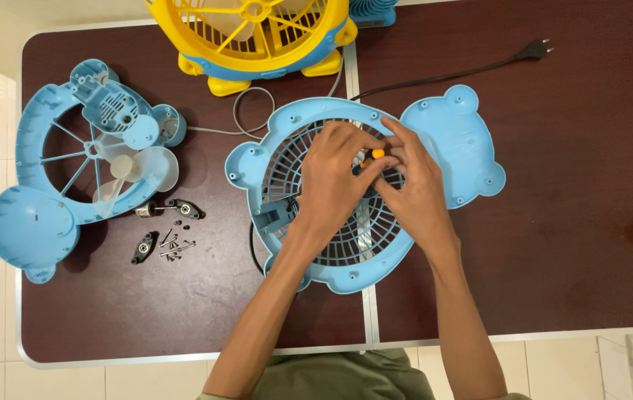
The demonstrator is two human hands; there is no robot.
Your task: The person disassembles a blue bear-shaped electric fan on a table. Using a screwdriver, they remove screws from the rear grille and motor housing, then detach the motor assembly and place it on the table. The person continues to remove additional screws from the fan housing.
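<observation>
On the brown bench (553, 244), a blue fan grille (346, 200) lies flat; left hand (331, 185) and right hand (413, 189) together pinch a small orange part (378, 153) at its hub (assembly unfinished: rear housing (72, 163) and loose screws (172, 244) lie apart).

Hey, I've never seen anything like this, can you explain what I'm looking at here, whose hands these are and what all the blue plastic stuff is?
This is one picture from a camera worn on a person's head, looking down at their own bare hands over a dark brown table. The left hand and right hand meet over a blue fan housing with a round grille, pinching a small orange-tipped part; what it is, I cannot tell. To the left lies another blue fan shell with a clear blade, beside loose screws and small black parts. A yellow fan stands at the far edge, and a black plug cable runs right.
</observation>
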